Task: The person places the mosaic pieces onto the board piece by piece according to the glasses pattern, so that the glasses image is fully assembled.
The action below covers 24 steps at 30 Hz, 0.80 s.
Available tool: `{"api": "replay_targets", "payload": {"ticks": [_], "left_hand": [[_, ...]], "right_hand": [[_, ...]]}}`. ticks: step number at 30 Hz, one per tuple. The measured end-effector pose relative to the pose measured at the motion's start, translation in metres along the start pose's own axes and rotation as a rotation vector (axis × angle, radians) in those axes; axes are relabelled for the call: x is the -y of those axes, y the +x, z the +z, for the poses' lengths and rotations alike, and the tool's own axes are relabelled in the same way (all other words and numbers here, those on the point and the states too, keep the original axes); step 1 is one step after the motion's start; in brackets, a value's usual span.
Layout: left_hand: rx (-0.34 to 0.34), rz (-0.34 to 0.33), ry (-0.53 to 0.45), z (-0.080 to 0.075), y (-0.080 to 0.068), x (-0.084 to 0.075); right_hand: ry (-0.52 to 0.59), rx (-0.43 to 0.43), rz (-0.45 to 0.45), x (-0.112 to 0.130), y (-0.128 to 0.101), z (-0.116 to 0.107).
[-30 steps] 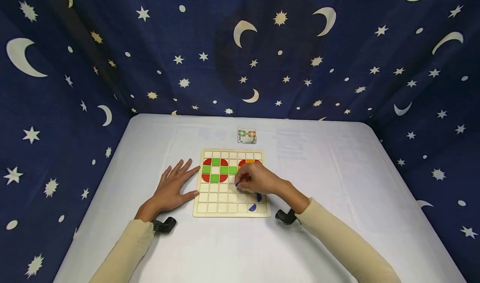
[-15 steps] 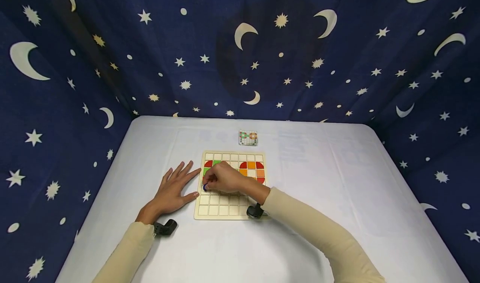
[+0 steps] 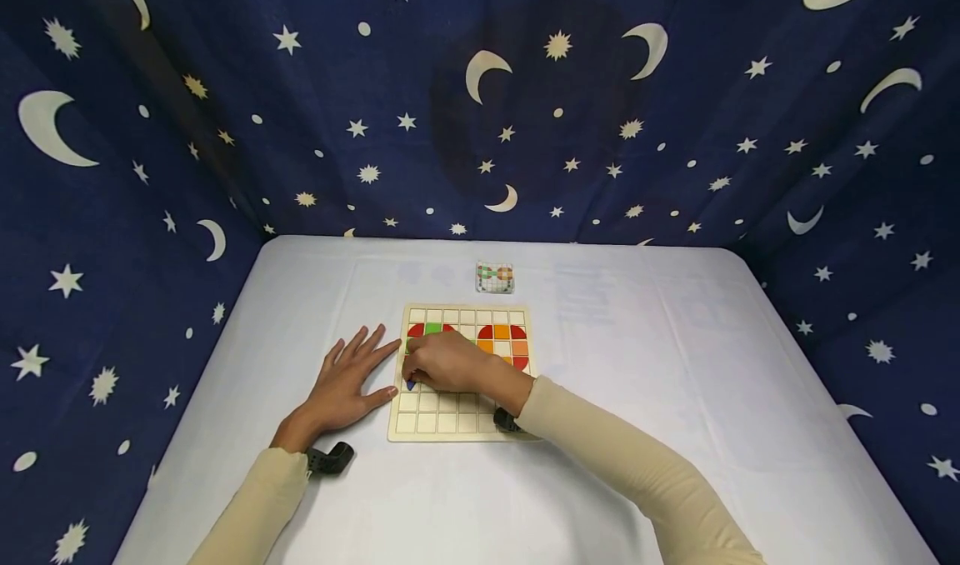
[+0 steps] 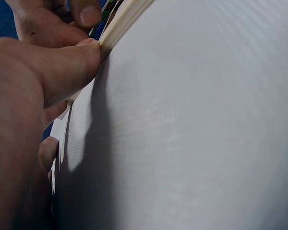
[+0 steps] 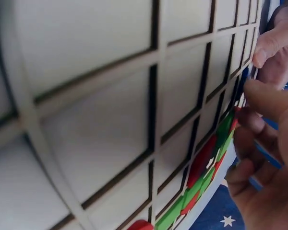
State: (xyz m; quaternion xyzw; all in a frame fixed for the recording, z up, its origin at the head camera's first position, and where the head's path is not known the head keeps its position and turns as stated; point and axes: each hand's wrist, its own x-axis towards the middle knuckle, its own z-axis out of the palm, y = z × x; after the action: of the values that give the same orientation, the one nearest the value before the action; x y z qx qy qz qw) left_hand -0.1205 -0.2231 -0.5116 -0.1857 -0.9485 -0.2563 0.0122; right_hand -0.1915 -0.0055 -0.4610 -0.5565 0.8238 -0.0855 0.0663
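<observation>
A pale wooden grid board lies on the table, with red and green tiles at its upper left and red and orange tiles at its upper right. Over the board's left side, my right hand pinches a small blue piece at a cell below the green group; its fingers cover most of it. My left hand lies with spread fingers beside the board. In the left wrist view its thumb touches the board's edge.
A small pattern card lies behind the board on the white tablecloth. A dark blue curtain with moons and stars encloses the table. My right forearm and its black wrist camera cover the board's lower right.
My right hand has carried the blue piece from mid-board to the left column, then shifted slightly nearer. Two blue pieces at the lower right are now hidden. The left hand stays put.
</observation>
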Motion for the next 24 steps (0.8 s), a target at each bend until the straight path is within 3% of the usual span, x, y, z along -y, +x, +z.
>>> {"api": "replay_targets", "payload": {"ticks": [13,19,24], "left_hand": [[0.006,-0.004,-0.014,0.001,0.0,-0.002],[0.006,-0.011,-0.007,0.0,0.001,-0.002],[0.011,-0.02,-0.001,0.0,0.001,0.0]], "right_hand": [[-0.059,0.055,-0.034,0.0,0.001,-0.003],[0.081,0.083,0.036,-0.001,-0.004,-0.008],[0.16,0.026,0.095,-0.007,-0.017,-0.015]]}}
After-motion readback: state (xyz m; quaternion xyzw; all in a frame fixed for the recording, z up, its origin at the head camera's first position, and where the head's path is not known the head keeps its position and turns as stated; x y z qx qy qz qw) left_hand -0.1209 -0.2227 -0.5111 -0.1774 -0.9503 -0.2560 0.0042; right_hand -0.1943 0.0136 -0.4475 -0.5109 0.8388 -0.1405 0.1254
